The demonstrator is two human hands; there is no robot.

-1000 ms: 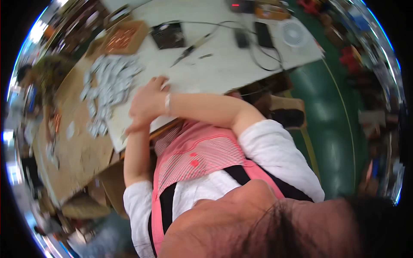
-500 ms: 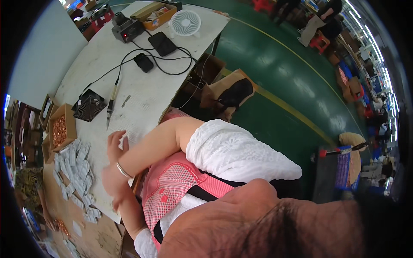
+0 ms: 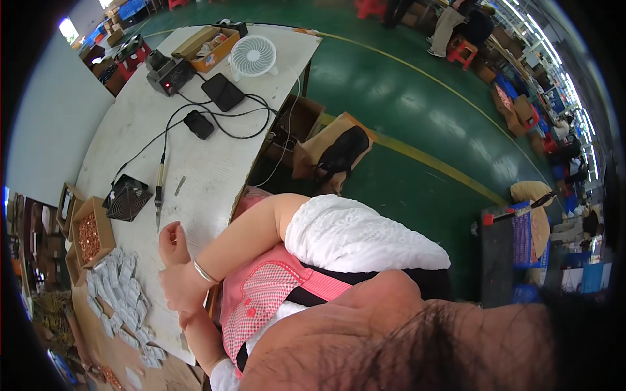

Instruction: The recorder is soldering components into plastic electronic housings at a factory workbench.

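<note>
My right hand, with a silver bracelet on its wrist, lies across my left wrist and wraps it at the edge of the white table. Just past it, my left hand is curled into a loose fist on the tabletop and holds nothing that I can see. A spread of several small silvery packets lies right beside both hands. A soldering iron on a black cable rests on the table just beyond my left hand. My own head and hair fill the lower right of the view.
An open carton of small copper parts and a small black fan sit near the packets. Farther along are a soldering station, two black adapters, a white desk fan and a cardboard box. A tan-and-black bag sits on the green floor beside the table.
The view has swung round, so the table now runs up the left and more green floor shows. My hands stay together at the table edge, right over left.
</note>
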